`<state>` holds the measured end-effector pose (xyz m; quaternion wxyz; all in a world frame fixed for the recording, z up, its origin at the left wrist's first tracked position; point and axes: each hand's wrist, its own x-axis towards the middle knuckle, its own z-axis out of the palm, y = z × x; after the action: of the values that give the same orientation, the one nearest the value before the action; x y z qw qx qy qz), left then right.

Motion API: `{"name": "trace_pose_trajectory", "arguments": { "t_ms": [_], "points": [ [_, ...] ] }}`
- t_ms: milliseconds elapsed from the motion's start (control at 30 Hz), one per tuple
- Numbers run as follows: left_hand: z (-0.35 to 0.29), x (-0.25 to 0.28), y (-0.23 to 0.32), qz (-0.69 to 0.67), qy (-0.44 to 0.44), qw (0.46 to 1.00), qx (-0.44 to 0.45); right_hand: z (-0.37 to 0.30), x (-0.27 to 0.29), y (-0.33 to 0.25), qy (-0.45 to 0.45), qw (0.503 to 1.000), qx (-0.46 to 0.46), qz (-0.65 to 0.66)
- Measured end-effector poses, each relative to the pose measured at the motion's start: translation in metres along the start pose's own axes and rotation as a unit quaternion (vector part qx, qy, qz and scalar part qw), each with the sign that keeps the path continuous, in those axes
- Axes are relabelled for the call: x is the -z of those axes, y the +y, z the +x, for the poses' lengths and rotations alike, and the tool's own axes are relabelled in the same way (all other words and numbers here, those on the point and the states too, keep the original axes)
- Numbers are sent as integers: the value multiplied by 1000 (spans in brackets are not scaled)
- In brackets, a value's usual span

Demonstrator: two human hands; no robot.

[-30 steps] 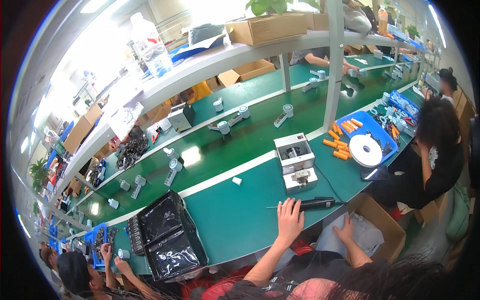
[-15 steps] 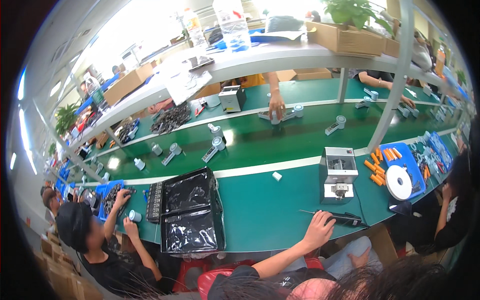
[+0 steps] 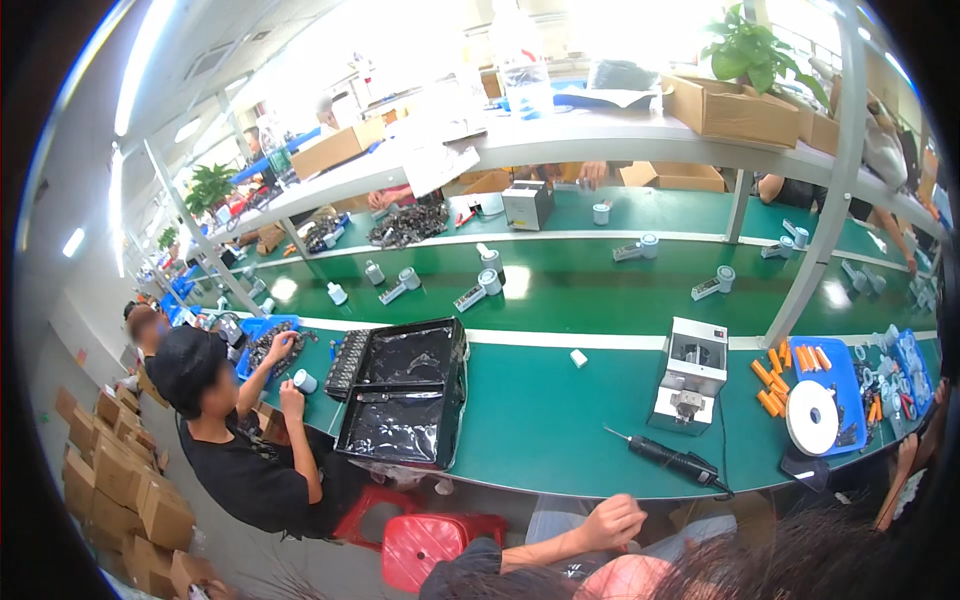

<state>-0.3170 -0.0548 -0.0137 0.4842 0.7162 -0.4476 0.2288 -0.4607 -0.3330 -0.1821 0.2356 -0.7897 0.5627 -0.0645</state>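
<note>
Hanging just off green bench (image 3: 545, 420), left hand (image 3: 612, 522) curled narrow; black electric screwdriver (image 3: 675, 461) lying before silver machine (image 3: 690, 375).

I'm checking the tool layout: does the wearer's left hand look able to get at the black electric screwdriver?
Probably yes: the screwdriver lies on the green tabletop by its near edge, the left hand is just short of that edge, and nothing visible stands between them.

The green workbench (image 3: 540, 400) is holding a black tray (image 3: 398, 436), a screw feeder (image 3: 690, 376), a power screwdriver (image 3: 680, 463) and a little white block (image 3: 579, 358), maybe a cap. Orange tubes (image 3: 768, 402) are lying beside a blue tray (image 3: 843, 360).
</note>
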Motion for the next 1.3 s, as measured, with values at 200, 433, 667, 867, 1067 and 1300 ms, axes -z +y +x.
{"name": "trace_pose_trajectory", "arguments": {
  "t_ms": [200, 433, 667, 867, 1067, 1300],
  "points": [
    [-90, 14, -32, 125, -235, 919, 291, 7, -20, 13, 78, 995, 54, -8],
    [-131, 26, -75, 348, -327, 810, 341, 2, 12, -16, -16, 999, 28, -20],
    [-121, 28, -66, 338, -283, 836, 327, 16, 13, -13, -70, 997, 5, -37],
    [-135, 30, -73, 360, -252, 840, 319, 34, 14, -13, -148, 987, -16, -54],
    [-143, 26, -78, 331, -223, 863, 310, 34, 4, -14, -146, 986, -25, -79],
    [-140, 25, -81, 314, -218, 861, 335, 29, 13, -17, -141, 988, 2, -61]
  ]
}}
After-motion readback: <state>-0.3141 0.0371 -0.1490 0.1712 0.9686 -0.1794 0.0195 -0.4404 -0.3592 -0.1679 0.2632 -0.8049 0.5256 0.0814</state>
